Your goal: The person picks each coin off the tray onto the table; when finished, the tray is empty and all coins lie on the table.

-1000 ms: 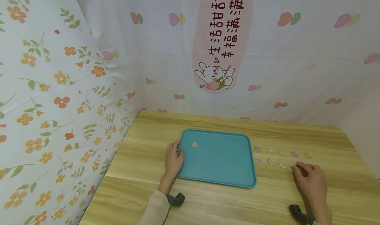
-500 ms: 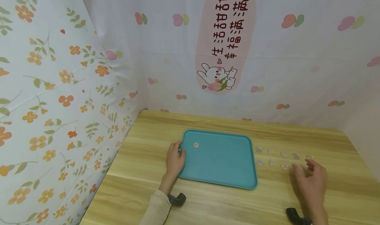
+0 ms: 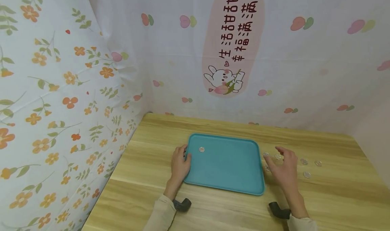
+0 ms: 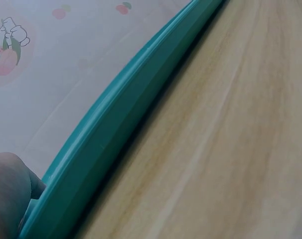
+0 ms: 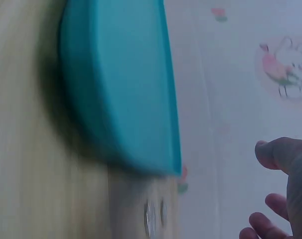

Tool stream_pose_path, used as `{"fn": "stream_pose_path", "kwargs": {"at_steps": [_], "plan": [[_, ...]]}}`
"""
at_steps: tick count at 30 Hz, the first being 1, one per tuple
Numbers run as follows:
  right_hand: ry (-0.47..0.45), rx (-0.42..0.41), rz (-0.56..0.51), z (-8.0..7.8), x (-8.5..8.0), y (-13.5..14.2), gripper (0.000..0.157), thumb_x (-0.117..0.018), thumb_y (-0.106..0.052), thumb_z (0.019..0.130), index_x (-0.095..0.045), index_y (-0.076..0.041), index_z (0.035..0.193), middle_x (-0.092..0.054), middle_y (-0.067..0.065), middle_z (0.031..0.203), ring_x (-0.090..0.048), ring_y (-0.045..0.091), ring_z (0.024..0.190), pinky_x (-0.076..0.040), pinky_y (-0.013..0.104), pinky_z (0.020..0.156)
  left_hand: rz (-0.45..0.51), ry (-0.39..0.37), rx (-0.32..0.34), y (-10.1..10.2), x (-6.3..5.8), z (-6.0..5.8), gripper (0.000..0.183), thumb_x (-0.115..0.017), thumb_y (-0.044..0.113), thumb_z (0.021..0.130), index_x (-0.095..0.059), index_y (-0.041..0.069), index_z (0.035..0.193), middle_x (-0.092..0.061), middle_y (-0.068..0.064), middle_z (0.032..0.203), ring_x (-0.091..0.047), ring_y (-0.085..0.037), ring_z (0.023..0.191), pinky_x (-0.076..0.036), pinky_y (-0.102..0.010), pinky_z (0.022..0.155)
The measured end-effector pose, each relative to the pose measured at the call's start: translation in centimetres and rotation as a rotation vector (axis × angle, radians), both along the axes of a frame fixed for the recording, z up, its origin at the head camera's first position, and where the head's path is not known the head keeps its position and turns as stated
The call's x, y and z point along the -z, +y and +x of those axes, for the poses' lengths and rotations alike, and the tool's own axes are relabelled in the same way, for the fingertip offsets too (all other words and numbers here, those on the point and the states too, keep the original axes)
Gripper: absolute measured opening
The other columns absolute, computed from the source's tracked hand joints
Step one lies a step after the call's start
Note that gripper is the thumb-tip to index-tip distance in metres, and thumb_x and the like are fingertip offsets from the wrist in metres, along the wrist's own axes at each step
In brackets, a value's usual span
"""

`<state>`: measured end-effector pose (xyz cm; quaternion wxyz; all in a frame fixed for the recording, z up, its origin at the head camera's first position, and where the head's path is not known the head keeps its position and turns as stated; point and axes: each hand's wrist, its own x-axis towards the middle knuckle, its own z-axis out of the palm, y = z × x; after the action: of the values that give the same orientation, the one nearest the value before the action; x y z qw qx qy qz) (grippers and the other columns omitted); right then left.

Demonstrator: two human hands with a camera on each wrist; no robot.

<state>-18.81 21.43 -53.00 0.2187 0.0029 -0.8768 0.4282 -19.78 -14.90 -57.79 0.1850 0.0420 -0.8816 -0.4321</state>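
My left hand [image 3: 180, 165] grips the left edge of a turquoise tray [image 3: 226, 170], with the thumb over its rim. In the left wrist view, part of the hand [image 4: 11, 196] shows at the tray's wall [image 4: 106, 129]. One small round silvery disc [image 3: 201, 149], like a coin, lies near the tray's back left corner. My right hand [image 3: 284, 168] hovers beside the tray's right side, fingers spread and holding nothing. It covers some of the similar discs [image 3: 304, 161] laid out in two rows on the table. A front-row disc [image 3: 307, 174] shows uncovered to its right.
The wood-grain table [image 3: 225, 210] runs back to a white patterned curtain [image 3: 170, 71]. A flowered cloth [image 3: 61, 122] hangs along the left side. Each wrist wears a dark curved camera mount [image 3: 182, 205].
My right hand has lifted off the right end of the front row, its fingers have spread, and it has moved left to the tray's side. The left hand keeps its hold on the tray.
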Motion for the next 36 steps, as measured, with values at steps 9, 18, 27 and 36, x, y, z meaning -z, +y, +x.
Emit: {"fn": "stream_pose_path", "kwargs": {"at_steps": [9,18,27,36], "plan": [[-0.025,-0.196,0.038,-2.4,1.4,-7.9,0.053,-0.080,-0.015,0.083,-0.057,0.005,0.126,-0.056,0.025,0.121,-0.051,0.038,0.111,-0.040,0.053,0.093,0.012,-0.004,0.003,0.0,0.0,0.2,0.040,-0.063,0.008,0.091,-0.060,0.000,0.131,-0.061,-0.014,0.108,-0.058,-0.025,0.095,-0.048,-0.040,0.082],[-0.196,-0.335,0.025,-3.9,1.4,-14.9,0.052,-0.077,-0.025,0.087,-0.059,-0.001,0.129,-0.060,0.019,0.122,-0.055,0.036,0.114,-0.044,0.053,0.097,-0.006,0.018,0.013,0.0,-0.3,0.0,0.039,-0.063,0.008,0.091,-0.061,0.001,0.130,-0.062,-0.015,0.107,-0.060,-0.027,0.095,-0.049,-0.043,0.082],[-0.154,-0.324,0.262,-4.6,2.3,-20.2,0.047,-0.073,-0.027,0.087,-0.065,0.000,0.124,-0.065,0.020,0.113,-0.057,0.040,0.106,-0.044,0.055,0.094,-0.006,-0.015,0.006,-0.2,-0.2,-0.1,0.040,-0.063,0.010,0.092,-0.061,0.002,0.131,-0.062,-0.014,0.110,-0.061,-0.026,0.098,-0.051,-0.043,0.085],[-0.039,-0.278,0.333,-4.5,2.9,-22.0,0.017,-0.068,-0.015,0.092,-0.071,-0.002,0.101,-0.063,0.017,0.099,-0.055,0.035,0.088,-0.047,0.050,0.078,-0.005,-0.010,0.005,-0.2,-0.1,-0.3,0.040,-0.064,0.010,0.092,-0.061,0.002,0.131,-0.062,-0.014,0.110,-0.061,-0.026,0.098,-0.051,-0.042,0.085]]}}
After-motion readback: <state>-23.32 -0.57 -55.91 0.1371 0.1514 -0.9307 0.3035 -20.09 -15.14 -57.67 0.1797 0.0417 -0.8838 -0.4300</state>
